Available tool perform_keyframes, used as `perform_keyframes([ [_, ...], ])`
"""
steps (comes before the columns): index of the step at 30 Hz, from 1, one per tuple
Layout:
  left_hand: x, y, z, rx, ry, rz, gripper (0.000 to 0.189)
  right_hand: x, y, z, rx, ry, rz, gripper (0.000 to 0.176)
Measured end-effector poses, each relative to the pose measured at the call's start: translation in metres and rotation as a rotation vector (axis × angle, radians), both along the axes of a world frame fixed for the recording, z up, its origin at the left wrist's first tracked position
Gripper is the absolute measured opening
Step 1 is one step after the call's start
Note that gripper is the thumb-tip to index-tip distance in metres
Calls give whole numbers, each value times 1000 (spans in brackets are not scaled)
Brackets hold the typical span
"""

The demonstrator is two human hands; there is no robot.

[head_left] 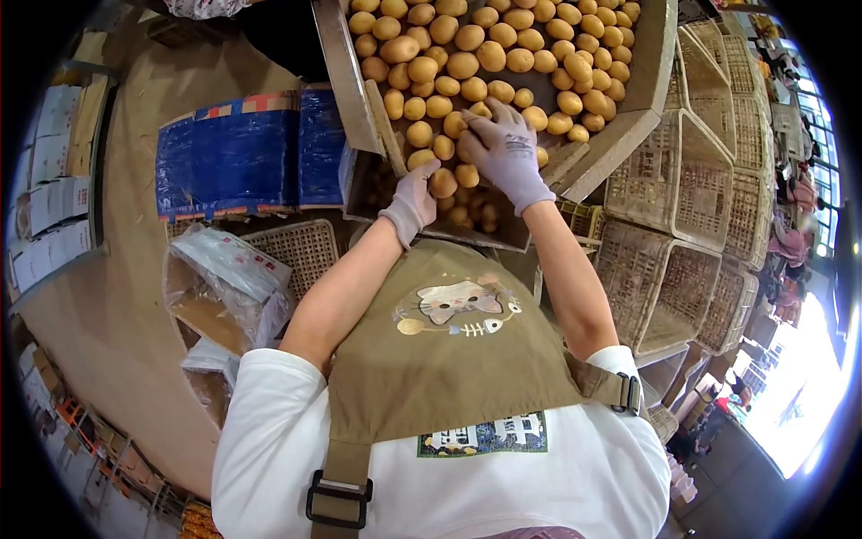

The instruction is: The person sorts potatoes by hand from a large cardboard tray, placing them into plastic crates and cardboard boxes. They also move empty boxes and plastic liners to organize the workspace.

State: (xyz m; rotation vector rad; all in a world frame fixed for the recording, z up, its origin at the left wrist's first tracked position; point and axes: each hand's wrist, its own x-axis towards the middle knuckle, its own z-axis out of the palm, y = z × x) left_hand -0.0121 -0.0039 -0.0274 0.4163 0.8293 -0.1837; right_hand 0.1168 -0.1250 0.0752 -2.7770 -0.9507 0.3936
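Many yellow-brown potatoes (462, 66) lie on a wide sorting chute (618, 135) with raised sides. My right hand (508, 154), in a pale glove, reaches over the chute's narrow lower end. Its fingers are apart and touch potatoes there. At the left of the outlet, my left hand (411, 203), also gloved, has a fingertip against a potato (420, 159); most of its fingers are hidden. Between my hands, one potato (443, 183) sits at the lip. Below it, more potatoes (461, 216) lie in a dark bin (509, 237) close to my apron.
Stacked plastic crates (644, 292) stand on the right. To the left are a blue plastic-wrapped stack (229, 157), a wicker-like crate (301, 254) and a carton with clear plastic (229, 269). White boxes (56, 189) line the far left. Another person's dark clothing (285, 40) shows at the top.
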Motion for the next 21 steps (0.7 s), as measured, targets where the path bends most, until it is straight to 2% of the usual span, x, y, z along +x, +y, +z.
perform_keyframes([
  [2,-2,6,20,-57,15,-77,60,-13,2,2,-65,-209,114,56],
  [3,-1,8,24,-97,46,-38,70,-11,-5,1,-36,-194,102,62],
  [5,6,8,30,-228,48,78,75,-4,-11,-3,-102,-194,35,50],
  [6,6,6,33,-293,57,131,78,-4,-4,12,-161,-179,24,45],
  [8,11,5,31,-326,53,123,77,-3,25,29,-95,-59,44,38],
  [9,12,2,24,-344,42,137,75,-9,35,17,112,-254,169,33],
  [10,10,0,22,-362,37,152,74,-11,46,13,86,-257,248,38],
  [11,10,1,20,-355,39,135,61,-8,43,0,31,-292,230,42],
  [12,8,3,23,-303,63,74,59,-7,38,-10,-24,-327,212,46],
  [15,2,10,42,-195,95,-49,51,-13,-3,10,-190,-116,22,65],
  [16,1,11,42,-240,-3,-16,56,-23,-17,9,-279,-61,-20,69],
  [18,4,13,50,-292,39,-10,69,-34,-33,9,-392,-52,68,75],
  [19,6,15,55,-312,63,-13,76,-36,-34,9,-395,-38,72,74],
  [21,6,11,39,-368,-60,28,83,-38,-33,8,-407,-21,87,70],
])
